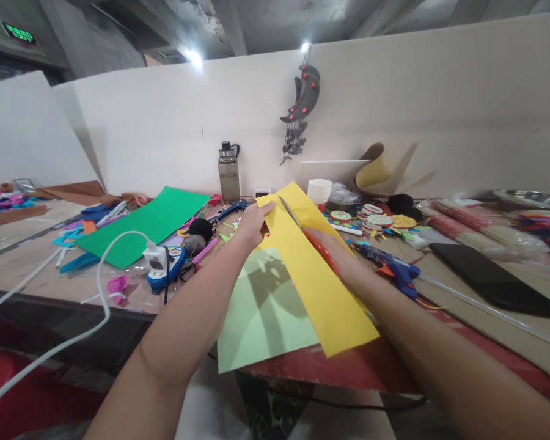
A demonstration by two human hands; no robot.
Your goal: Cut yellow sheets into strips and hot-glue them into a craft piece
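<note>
Head view: left hand (251, 225) pinching far left edge of yellow paper (318, 293), grip closed on it. Right hand (343, 261) gripping red scissors (317, 245), blades pointing far along paper's long axis. Paper overhanging near table (444, 287) edge.

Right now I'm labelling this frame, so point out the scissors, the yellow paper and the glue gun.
scissors (318, 247): head view, on the red handle.
yellow paper (323, 296): head view, on its near half.
glue gun (394, 267): head view, on the blue body.
</note>
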